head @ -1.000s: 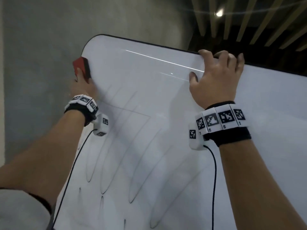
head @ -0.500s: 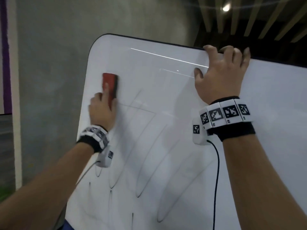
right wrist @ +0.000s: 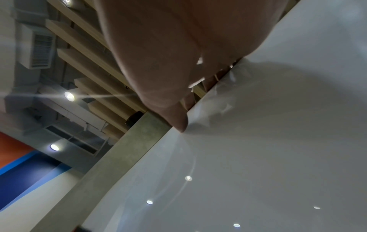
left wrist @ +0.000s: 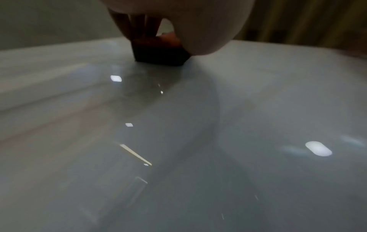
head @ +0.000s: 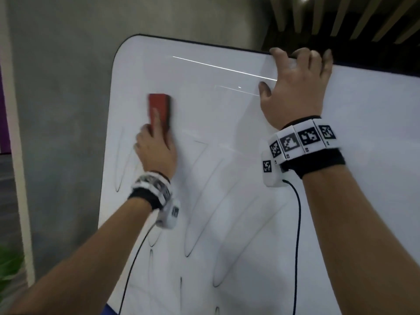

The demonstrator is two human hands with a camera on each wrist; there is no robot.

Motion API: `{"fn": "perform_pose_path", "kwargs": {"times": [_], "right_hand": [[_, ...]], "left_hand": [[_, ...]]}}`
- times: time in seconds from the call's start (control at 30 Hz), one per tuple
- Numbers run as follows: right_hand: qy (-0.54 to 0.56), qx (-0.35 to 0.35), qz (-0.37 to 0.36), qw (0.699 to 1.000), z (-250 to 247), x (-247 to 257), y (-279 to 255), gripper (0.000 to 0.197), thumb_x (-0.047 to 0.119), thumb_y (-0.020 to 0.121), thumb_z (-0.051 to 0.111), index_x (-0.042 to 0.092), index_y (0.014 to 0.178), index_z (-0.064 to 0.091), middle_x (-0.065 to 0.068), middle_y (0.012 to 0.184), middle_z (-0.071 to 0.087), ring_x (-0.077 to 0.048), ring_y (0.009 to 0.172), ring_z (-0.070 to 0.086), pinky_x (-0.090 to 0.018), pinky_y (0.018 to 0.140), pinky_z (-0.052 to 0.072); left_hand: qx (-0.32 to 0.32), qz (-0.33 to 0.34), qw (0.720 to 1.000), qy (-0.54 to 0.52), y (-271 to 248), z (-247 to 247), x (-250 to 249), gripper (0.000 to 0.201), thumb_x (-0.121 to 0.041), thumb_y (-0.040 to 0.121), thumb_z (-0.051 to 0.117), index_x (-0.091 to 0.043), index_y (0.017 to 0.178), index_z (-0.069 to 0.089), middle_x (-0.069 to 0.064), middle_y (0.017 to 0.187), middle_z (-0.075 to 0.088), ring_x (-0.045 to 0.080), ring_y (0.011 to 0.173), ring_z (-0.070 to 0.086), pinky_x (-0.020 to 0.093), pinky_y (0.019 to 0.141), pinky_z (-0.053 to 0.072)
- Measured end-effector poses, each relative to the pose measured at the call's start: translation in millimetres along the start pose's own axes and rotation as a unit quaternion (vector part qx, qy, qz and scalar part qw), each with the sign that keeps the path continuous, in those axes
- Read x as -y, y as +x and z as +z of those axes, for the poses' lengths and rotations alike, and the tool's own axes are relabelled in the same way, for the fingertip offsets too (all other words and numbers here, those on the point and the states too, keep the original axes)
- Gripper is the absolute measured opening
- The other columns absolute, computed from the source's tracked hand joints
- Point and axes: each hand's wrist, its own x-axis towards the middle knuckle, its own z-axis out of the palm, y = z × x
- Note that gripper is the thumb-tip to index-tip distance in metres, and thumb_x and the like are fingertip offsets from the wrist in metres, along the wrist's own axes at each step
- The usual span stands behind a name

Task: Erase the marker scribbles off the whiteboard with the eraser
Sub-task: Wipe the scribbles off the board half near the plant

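Note:
A large whiteboard (head: 227,114) with a dark rim stands tilted before me. Long looping black scribbles (head: 200,210) cover its middle and lower part; the upper band is wiped. My left hand (head: 154,148) grips a red eraser (head: 159,110) with a dark felt base and presses it flat against the board's upper left; the eraser (left wrist: 158,47) also shows under my fingers (left wrist: 137,23) in the left wrist view. My right hand (head: 295,87) holds the board's top edge, fingers curled over the rim and thumb (right wrist: 178,119) on the white face.
A grey concrete wall (head: 56,87) lies behind the board to the left. Wooden ceiling slats (head: 341,14) run above the board's top edge. A green plant (head: 9,264) shows at lower left. Black cables (head: 297,223) hang from both wrist cameras across the board.
The left hand has carried the eraser from the board's left edge rightward and down onto the scribbles, wiping their upper ends. The right hand has kept its hold on the top edge.

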Motion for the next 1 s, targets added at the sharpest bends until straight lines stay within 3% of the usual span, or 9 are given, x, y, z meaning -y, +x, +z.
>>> {"fn": "perform_pose_path", "kwargs": {"times": [0.1,0.17,0.37,0.43,0.6,0.67,0.73,0.9,1.0], "right_hand": [[-0.010,-0.007,-0.006,1.000,1,-2,-1,0.059,0.044,0.094,0.053,0.025,0.150,0.042,-0.018,0.141,0.048,-0.037,0.139,0.037,-0.051,0.125,0.005],[-0.019,-0.003,-0.017,1.000,2,-5,-2,0.061,0.045,0.095,0.053,0.025,0.152,0.040,-0.017,0.142,0.048,-0.037,0.139,0.037,-0.050,0.125,0.006],[0.007,0.044,-0.062,0.997,-16,-20,-31,0.074,0.035,0.086,0.069,0.027,0.154,0.040,-0.017,0.162,0.025,-0.038,0.153,0.016,-0.051,0.126,0.005],[0.013,0.049,-0.045,0.998,-27,-36,-55,0.076,0.032,0.080,0.075,0.029,0.150,0.045,-0.015,0.166,0.019,-0.040,0.155,0.010,-0.057,0.125,0.006],[-0.018,0.019,0.026,0.999,-46,-95,-109,0.086,0.055,0.079,0.075,0.031,0.153,0.038,-0.013,0.167,0.015,-0.044,0.154,0.010,-0.067,0.120,0.007],[-0.029,0.016,0.008,0.999,-44,-109,-120,0.088,0.063,0.084,0.068,0.029,0.157,0.033,-0.014,0.169,0.012,-0.043,0.154,0.008,-0.067,0.121,0.008],[-0.042,0.026,-0.010,0.999,-40,-118,-128,0.087,0.066,0.088,0.062,0.027,0.159,0.029,-0.014,0.169,0.008,-0.043,0.155,0.006,-0.066,0.122,0.007],[-0.067,0.040,-0.023,0.997,-37,-122,-131,0.086,0.068,0.092,0.054,0.027,0.161,0.023,-0.017,0.169,0.005,-0.044,0.155,0.004,-0.064,0.123,0.005],[-0.069,0.045,-0.018,0.996,-36,-118,-132,0.085,0.065,0.093,0.054,0.027,0.161,0.021,-0.018,0.169,0.003,-0.046,0.154,0.003,-0.065,0.123,0.005]], "left_hand": [[0.029,0.260,0.964,-0.043,-69,-4,-18,0.056,-0.032,0.102,0.053,-0.022,0.155,0.037,0.021,0.130,0.054,0.036,0.110,0.052,0.047,0.093,0.042],[0.038,0.330,0.943,-0.028,-69,-6,-6,0.054,-0.034,0.103,0.049,-0.026,0.155,0.037,0.021,0.131,0.054,0.038,0.111,0.053,0.048,0.094,0.042],[0.031,-0.026,0.999,-0.030,-2,0,11,0.062,-0.032,0.104,0.050,-0.026,0.160,0.027,0.024,0.133,0.050,0.043,0.114,0.050,0.054,0.098,0.040],[0.030,-0.033,0.998,-0.046,-15,-1,-3,0.061,-0.031,0.103,0.051,-0.025,0.160,0.029,0.024,0.131,0.051,0.042,0.113,0.050,0.053,0.099,0.039],[0.076,0.302,0.945,-0.098,-132,-11,-38,0.060,-0.025,0.096,0.061,-0.025,0.152,0.039,0.023,0.119,0.060,0.037,0.099,0.057,0.046,0.089,0.046],[0.091,0.351,0.927,-0.092,-150,-13,-39,0.055,-0.029,0.099,0.057,-0.029,0.151,0.039,0.020,0.123,0.060,0.037,0.105,0.058,0.045,0.094,0.043],[0.066,0.293,0.950,-0.091,-128,-10,-35,0.057,-0.030,0.097,0.059,-0.027,0.151,0.041,0.021,0.118,0.058,0.037,0.102,0.056,0.045,0.092,0.041],[0.009,-0.030,0.995,-0.093,-60,0,-43,0.060,-0.037,0.099,0.052,-0.024,0.156,0.038,0.023,0.117,0.051,0.040,0.106,0.050,0.047,0.096,0.039],[0.016,0.039,0.993,-0.113,-99,-6,-69,0.057,-0.034,0.100,0.055,-0.026,0.154,0.040,0.019,0.116,0.051,0.036,0.102,0.049,0.045,0.092,0.039]]}}
